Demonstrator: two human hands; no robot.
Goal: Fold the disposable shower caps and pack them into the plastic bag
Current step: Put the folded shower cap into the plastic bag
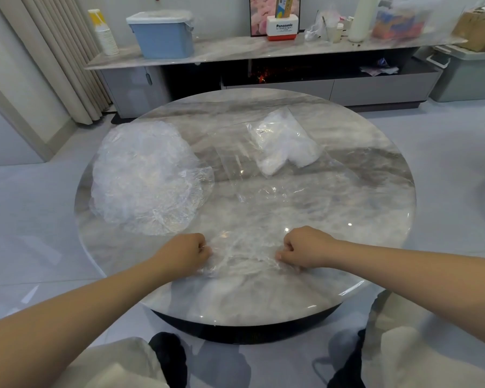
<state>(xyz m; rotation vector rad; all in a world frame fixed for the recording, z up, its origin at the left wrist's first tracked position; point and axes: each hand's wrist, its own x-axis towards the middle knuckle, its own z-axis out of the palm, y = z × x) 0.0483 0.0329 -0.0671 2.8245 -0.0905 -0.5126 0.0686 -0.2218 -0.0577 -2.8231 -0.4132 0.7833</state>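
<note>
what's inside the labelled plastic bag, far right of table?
White folded shower caps fill the labelled plastic bag. Their count is unclear: they overlap and the film glares.

One filled bag (pixel 283 141), one cap pile (pixel 143 177), two hands (pixel 189 252).

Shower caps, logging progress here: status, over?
Left hand and right hand pinch one shower cap flat. Unfolded pile left; plastic bag beyond. Nothing blocking.

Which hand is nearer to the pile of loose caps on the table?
Left. The left hand is just below and right of the pile, near its edge. The right hand is farther right, across the cap both hands pinch.
</note>
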